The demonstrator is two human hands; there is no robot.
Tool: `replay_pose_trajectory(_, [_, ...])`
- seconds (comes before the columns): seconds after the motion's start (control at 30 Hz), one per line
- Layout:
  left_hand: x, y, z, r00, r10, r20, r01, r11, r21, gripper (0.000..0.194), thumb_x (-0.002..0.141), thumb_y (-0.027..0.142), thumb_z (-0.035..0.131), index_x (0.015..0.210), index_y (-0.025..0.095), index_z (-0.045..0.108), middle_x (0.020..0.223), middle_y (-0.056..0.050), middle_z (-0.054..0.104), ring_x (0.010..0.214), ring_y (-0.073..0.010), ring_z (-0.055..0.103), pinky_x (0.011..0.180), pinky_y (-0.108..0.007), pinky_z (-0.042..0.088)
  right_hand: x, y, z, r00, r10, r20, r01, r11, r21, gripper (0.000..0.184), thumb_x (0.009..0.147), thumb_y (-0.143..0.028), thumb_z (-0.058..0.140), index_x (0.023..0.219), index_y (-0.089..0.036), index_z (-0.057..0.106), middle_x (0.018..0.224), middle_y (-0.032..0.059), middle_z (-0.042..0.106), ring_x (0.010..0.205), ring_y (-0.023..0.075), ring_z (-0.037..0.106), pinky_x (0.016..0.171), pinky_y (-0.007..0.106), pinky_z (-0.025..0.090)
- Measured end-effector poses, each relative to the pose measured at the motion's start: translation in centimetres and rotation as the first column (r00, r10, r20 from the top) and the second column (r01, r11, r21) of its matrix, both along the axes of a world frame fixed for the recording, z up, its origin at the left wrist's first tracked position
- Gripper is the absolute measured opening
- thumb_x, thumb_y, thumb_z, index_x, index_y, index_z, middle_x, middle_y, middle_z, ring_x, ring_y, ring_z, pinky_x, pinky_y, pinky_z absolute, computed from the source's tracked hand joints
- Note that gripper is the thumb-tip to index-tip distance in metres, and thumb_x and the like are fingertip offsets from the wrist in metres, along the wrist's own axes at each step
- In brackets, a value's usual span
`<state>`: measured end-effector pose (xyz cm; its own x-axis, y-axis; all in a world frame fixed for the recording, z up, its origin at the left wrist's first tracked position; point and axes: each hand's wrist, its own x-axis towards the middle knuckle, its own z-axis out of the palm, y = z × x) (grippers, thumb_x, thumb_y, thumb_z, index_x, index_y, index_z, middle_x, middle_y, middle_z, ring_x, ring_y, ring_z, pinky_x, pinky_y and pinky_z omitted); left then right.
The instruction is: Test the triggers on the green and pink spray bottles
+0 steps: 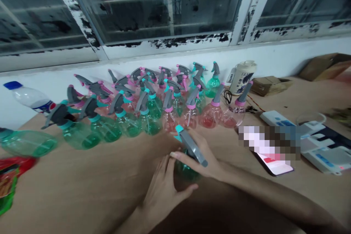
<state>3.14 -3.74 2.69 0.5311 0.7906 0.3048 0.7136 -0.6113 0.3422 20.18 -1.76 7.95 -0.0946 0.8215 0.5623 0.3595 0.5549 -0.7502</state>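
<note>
Near the table's front edge is a spray bottle with a clear green body point(186, 172), a grey trigger head point(194, 148) and a teal nozzle. My right hand point(207, 155) wraps round it just below the head, its thumb reaching across the near side. My left hand point(161, 188) is at the bottle's left, fingers stretched out and thumb apart in front of it. Its fingertips come close to the right thumb; whether its palm touches the bottle I cannot tell. Beyond my hands stand several similar green bottles point(131, 126) and pink bottles point(189, 119) in rows.
Along the right lie a lit phone point(279, 166), white devices point(323, 153) and a cable. A cream cup point(242, 76) and cardboard boxes point(270, 85) stand by the wall. At left are a tilted blue-capped bottle point(30, 97), a green spray bottle lying down point(30, 142) and a red packet point(12, 177).
</note>
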Motion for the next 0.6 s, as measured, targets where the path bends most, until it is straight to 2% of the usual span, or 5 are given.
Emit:
replay_pose_trajectory(0.1, [-1.0, -1.2, 0.6, 0.995, 0.095, 0.03, -0.094, 0.995, -0.029, 0.078, 0.074, 0.058, 0.062, 0.136, 0.021, 0.034, 0.119, -0.014, 0.06, 0.101, -0.0335, 0.062, 0.078, -0.047, 0.055, -2.8, -0.2, -0.1, 0.995, 0.077, -0.067, -0.076, 0.997, 0.014, 0.043, 0.076, -0.043, 0.063, 0.111, -0.018, 0.053, 0.096, 0.007, 0.061, 0.09, 0.0202, 0.06, 0.081, 0.037, 0.05])
replay_pose_trajectory(0.2, [-2.9, -1.9, 1.0, 0.984, 0.172, 0.053, -0.167, 0.981, -0.094, 0.069, 0.077, 0.053, 0.061, 0.136, 0.026, 0.036, 0.119, -0.01, 0.061, 0.097, -0.0317, 0.064, 0.076, -0.046, 0.057, -5.3, 0.1, -0.3, 0.981, 0.192, -0.041, -0.19, 0.981, 0.04, 0.061, 0.072, -0.046, 0.067, 0.122, -0.018, 0.048, 0.117, 0.0125, 0.057, 0.114, 0.0251, 0.052, 0.096, 0.043, 0.043])
replay_pose_trajectory(0.37, [-8.6, -2.6, 0.7, 0.93, 0.345, 0.128, -0.325, 0.934, -0.151, 0.065, 0.076, 0.044, 0.063, 0.133, 0.029, 0.036, 0.116, -0.008, 0.062, 0.095, -0.03, 0.065, 0.076, -0.044, 0.056, -6.9, 0.3, -0.2, 0.911, 0.379, 0.162, -0.37, 0.925, -0.082, 0.105, 0.06, -0.053, 0.076, 0.143, -0.018, 0.023, 0.149, 0.0179, 0.027, 0.137, 0.0339, 0.023, 0.108, 0.055, 0.028])
replay_pose_trajectory(0.5, [-15.2, -2.4, 0.1, 0.853, 0.503, 0.136, -0.49, 0.863, -0.12, 0.057, 0.076, 0.05, 0.064, 0.122, 0.026, 0.043, 0.111, -0.007, 0.064, 0.1, -0.03, 0.064, 0.078, -0.043, 0.054, -6.1, 0.1, -0.4, 0.889, 0.382, 0.253, -0.349, 0.923, -0.165, 0.099, 0.065, -0.051, 0.074, 0.145, -0.03, 0.018, 0.152, 0.0121, 0.022, 0.138, 0.0333, 0.021, 0.107, 0.06, 0.025])
replay_pose_trajectory(0.6, [-20.1, -1.4, 0.6, 0.782, 0.592, 0.194, -0.611, 0.79, 0.053, 0.055, 0.072, 0.061, 0.061, 0.109, 0.022, 0.048, 0.104, -0.009, 0.064, 0.095, -0.032, 0.063, 0.076, -0.046, 0.054, -5.7, 0.0, -0.8, 0.849, 0.406, 0.339, -0.327, 0.907, -0.267, 0.083, 0.071, -0.053, 0.068, 0.141, -0.034, 0.029, 0.152, 0.0091, 0.023, 0.137, 0.0332, 0.025, 0.105, 0.059, 0.029])
